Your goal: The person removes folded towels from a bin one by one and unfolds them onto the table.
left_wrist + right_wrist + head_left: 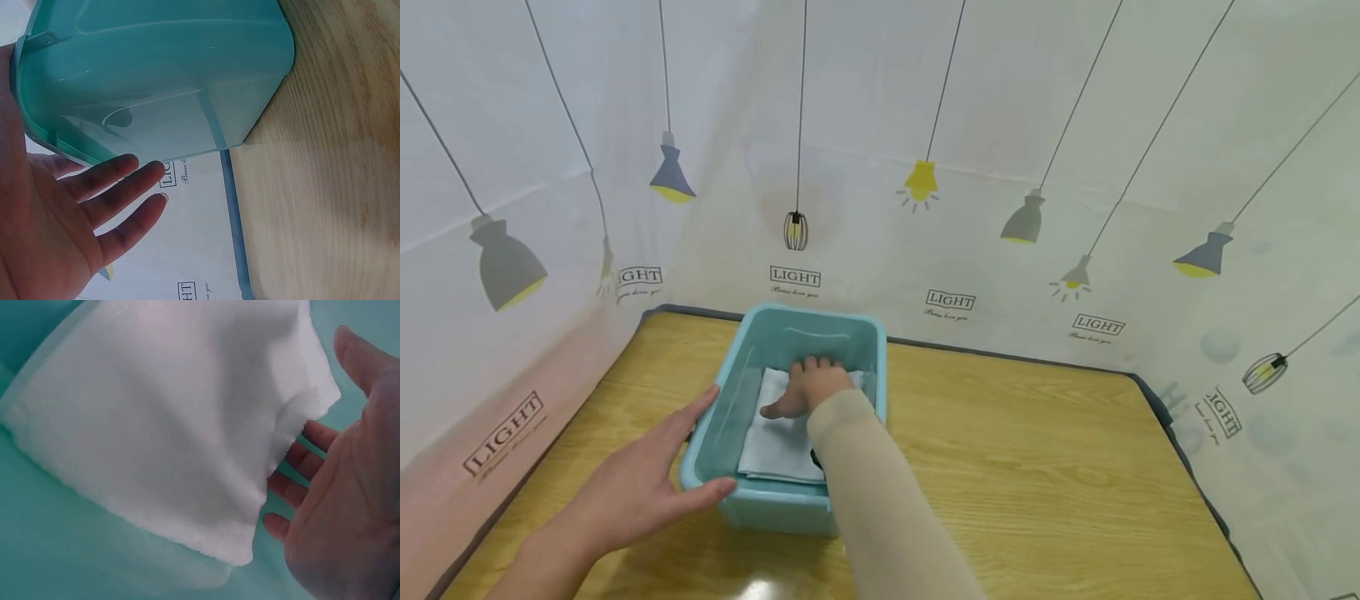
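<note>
A light-blue plastic bin (782,510) stands on the wooden table with a folded white cloth (778,446) lying flat inside. My left hand (632,492) touches the bin's near left corner, thumb on the front rim and index finger along the left rim. In the left wrist view, the other fingers (128,231) of that hand stretch out loosely beside the bin wall (181,69). Reaching into the bin, my right hand (812,387) is over the far part of the cloth. The right wrist view shows its fingertips hidden behind the edge of the cloth (162,425), thumb spread apart.
The wooden table (1037,467) extends to the right of the bin. White sheeting (865,108) printed with hanging lamps surrounds the table at the back and both sides. A dark strip (1000,356) runs along the table's back edge, close behind the bin.
</note>
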A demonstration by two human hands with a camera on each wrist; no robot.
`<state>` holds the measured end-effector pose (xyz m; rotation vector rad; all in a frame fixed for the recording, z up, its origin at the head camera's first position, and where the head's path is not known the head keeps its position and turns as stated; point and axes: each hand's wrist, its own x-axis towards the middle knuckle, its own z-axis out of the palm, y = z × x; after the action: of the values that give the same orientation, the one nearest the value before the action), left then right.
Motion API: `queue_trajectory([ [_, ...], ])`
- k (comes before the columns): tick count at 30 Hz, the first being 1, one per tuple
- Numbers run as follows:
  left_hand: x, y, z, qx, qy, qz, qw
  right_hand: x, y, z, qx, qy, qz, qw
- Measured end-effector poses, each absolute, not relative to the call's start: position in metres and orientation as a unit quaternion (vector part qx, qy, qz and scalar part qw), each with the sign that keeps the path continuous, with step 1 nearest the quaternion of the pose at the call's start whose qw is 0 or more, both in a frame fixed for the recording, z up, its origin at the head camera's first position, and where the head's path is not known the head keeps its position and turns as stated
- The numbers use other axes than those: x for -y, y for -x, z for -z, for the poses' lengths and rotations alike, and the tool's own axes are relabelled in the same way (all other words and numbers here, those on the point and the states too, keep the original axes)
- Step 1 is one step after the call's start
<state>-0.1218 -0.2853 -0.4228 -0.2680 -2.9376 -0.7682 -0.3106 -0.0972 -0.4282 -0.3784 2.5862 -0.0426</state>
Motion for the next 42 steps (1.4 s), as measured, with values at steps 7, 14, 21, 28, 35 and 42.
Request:
queue_trajectory([
  [7,0.286,0.122,0.424,0.963,0.084,0.252,0.039,0.103,0.334,0.462,-0.958,0.151,-0.026,0.244],
  [14,0.286,0.121,0.423,0.961,0.089,0.256,0.046,0.101,0.339,0.469,-0.958,0.16,-0.019,0.237],
  [21,0.285,0.12,0.425,0.96,0.098,0.257,0.057,0.098,0.336,0.471,-0.961,0.175,-0.03,0.213],
  [28,0.284,0.118,0.428,0.959,0.099,0.26,0.061,0.097,0.335,0.464,-0.96,0.197,-0.037,0.193],
  [35,0.287,0.12,0.425,0.961,0.092,0.256,0.05,0.101,0.338,0.455,-0.957,0.195,-0.039,0.213],
  [42,0.286,0.122,0.422,0.962,0.086,0.256,0.033,0.102,0.342,0.45,-0.955,0.187,-0.021,0.231],
])
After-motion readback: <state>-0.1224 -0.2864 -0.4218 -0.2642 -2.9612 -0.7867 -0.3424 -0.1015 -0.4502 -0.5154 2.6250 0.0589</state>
